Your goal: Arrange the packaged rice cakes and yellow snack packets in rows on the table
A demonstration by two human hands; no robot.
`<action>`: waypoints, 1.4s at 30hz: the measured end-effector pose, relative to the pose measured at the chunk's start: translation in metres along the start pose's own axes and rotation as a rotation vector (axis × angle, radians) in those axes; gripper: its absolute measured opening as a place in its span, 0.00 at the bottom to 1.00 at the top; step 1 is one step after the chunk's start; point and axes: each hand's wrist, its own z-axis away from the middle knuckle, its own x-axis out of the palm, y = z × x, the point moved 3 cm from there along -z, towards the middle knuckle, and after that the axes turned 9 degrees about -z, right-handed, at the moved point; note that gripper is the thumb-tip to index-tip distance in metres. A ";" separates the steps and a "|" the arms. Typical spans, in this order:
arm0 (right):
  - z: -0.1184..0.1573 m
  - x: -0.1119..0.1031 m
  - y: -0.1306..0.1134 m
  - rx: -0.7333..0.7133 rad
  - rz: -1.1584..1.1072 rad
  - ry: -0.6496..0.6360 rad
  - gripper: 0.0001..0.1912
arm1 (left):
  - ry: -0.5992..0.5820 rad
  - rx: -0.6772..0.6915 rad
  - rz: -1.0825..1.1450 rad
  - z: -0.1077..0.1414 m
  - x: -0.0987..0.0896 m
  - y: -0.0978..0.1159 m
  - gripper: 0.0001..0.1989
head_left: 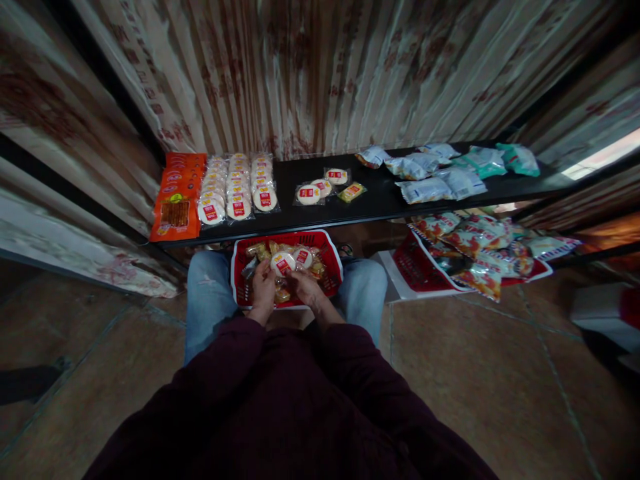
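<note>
Over a red basket (327, 241) with a white rim, held between my knees, my left hand (264, 285) pinches a wrapped round cracker (283, 264) by its left side. The cracker is white with a red label. My right hand (308, 289) has its fingers closed at the right edge of the same packet. Another wrapped round cracker (303, 258) shows just beyond my right fingers. Beneath both hands the basket holds more small packets in clear and golden wrappers, partly hidden by my hands.
Three rows of wrapped crackers (239, 187) stand on a black shelf (285, 220) beside an orange packet (176, 193). Loose crackers (309, 193) and a yellow-green packet (352, 192) lie mid-shelf. Blue-white bags (425, 190) are to the right. Below, another red basket (413, 263) holds snack bags.
</note>
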 end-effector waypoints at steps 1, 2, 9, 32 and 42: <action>0.001 0.002 -0.001 0.014 -0.015 -0.005 0.16 | -0.004 0.013 0.005 0.000 0.000 -0.001 0.18; 0.003 0.003 -0.001 0.027 -0.031 -0.015 0.15 | -0.008 0.030 0.009 -0.001 0.000 -0.001 0.18; 0.010 0.008 -0.005 0.143 -0.108 -0.047 0.04 | -0.037 0.148 -0.048 -0.006 -0.001 -0.005 0.14; 0.016 0.017 -0.008 -0.036 0.156 -0.153 0.12 | -0.030 0.031 -0.017 -0.002 0.001 0.000 0.16; 0.013 0.012 -0.010 -0.056 0.106 -0.103 0.15 | 0.024 -0.216 0.297 -0.015 -0.016 -0.007 0.21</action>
